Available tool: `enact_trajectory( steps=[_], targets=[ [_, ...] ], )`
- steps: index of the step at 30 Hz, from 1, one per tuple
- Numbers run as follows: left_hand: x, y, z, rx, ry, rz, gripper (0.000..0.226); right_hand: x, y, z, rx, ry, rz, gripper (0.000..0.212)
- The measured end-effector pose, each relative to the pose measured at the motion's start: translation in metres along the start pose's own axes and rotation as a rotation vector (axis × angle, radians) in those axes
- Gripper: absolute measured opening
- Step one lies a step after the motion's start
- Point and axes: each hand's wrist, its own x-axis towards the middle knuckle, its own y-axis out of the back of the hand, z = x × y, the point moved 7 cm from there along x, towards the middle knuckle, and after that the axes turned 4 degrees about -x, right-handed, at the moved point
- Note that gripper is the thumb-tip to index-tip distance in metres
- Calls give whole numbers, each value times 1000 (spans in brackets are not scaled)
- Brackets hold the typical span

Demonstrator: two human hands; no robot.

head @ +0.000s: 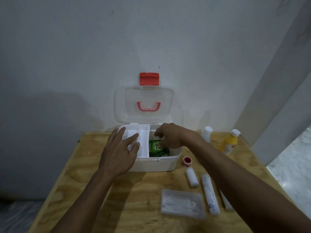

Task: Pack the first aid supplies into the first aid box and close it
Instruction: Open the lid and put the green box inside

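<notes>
Right hand (170,136), fingers curled, seemingly pinching the green herbal packet (157,148) inside the white plastic first aid box (156,163); left hand (117,153) lies flat-fingered on the white tray insert (143,137).

The first aid box (168,163) stood at the table's (104,207) far edge, lid (143,98) upright against the wall. An inner tray (143,140) sat over its left half; a packet (157,148) lay in its right half. Right of the box stood two bottles (206,134) (229,142). A tape roll (186,160), gauze roll (192,176), tube (210,194) and flat pack (182,203) lay before them, nearer the viewer.
</notes>
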Motion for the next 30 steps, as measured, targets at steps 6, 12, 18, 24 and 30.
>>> enact_trajectory(
  steps=[6,12,18,24,30],
  targets=[
    [1,0,1,-5,9,-3,45,2,-5,3,262,-78,9,53],
    [0,0,1,-2,23,-4,44,1,-16,2,443,-95,-34,64],
    [1,0,0,-2,16,4,52,0,-29,0,697,-133,-99,72],
    [1,-2,-1,8,7,10,49,-3,-31,-4,730,-119,-45,79],
    [2,-2,0,27,12,5,55,-8,-31,-9,728,-107,-44,75]
  ],
)
